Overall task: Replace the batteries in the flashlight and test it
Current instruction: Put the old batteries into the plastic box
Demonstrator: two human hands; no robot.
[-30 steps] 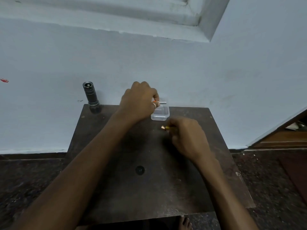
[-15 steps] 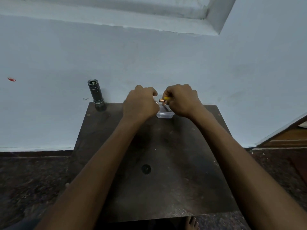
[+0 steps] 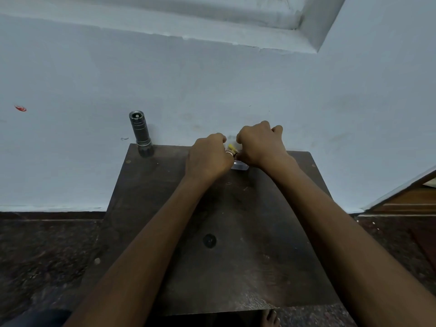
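The flashlight (image 3: 141, 134) is stood on end at the back left corner of the table (image 3: 165, 208), close against the wall (image 3: 212, 90) and well apart from both hands; it is not touched by either. Its upper end is seen as a round opening, but whether the cap is off cannot be told. A dark round object (image 3: 209, 240) is seen lying near the middle of the table; it may be the cap, though that is not shown clearly.

A small yellow battery (image 3: 231, 147) is glimpsed between the two hands, just above a clear plastic box (image 3: 240, 166) at the back edge of the table. The battery appears to be pinched by the curled fingers of the right hand (image 3: 259, 147). The fingers of the left hand (image 3: 208, 159) are curled too, but whether anything is held in them is hidden.

The work is judged to be at the battery-sorting stage: cells are being handled at the box, while loading, closing and testing the flashlight are judged to be left.

No brand, label or writing can be read on the flashlight, the battery or the box. A small red mark (image 3: 21, 108) is seen on the wall, not legible.
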